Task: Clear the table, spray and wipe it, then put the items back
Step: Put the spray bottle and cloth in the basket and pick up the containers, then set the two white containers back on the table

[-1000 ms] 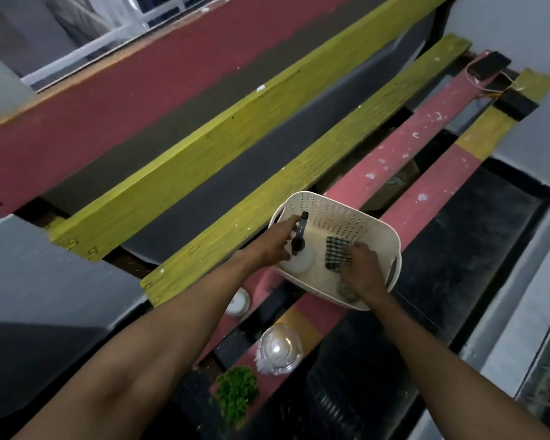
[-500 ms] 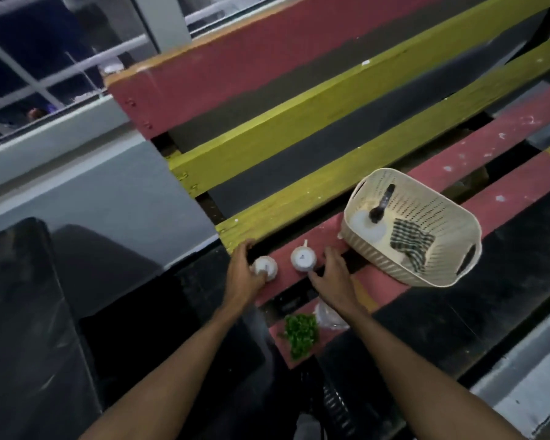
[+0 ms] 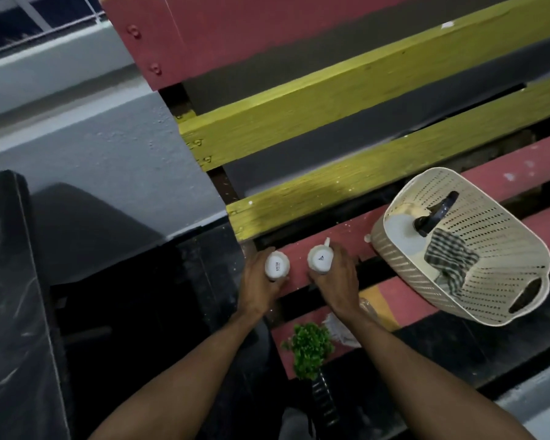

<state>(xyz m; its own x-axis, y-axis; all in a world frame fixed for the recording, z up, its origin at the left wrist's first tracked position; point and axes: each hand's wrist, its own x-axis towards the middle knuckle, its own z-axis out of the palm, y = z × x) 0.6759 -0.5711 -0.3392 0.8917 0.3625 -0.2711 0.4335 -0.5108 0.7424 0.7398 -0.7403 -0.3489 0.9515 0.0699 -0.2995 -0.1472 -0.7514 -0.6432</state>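
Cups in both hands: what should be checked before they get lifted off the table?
1. Left hand grips left cup: ok.
2. Right hand grips right cup: ok.
3. Cups empty: cannot tell.
4. Bottle and cloth ready in basket: ok.
5. Table cleared: not ok, plant on it.

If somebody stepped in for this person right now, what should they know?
Left hand grips the left cup; right hand grips the right cup, both bottom-up on the table.
Spray bottle and cloth lie in the basket; the plant stands at the near edge.
Done: cannot tell whether wiping happened.
Left: place the cups, then whatever remains.
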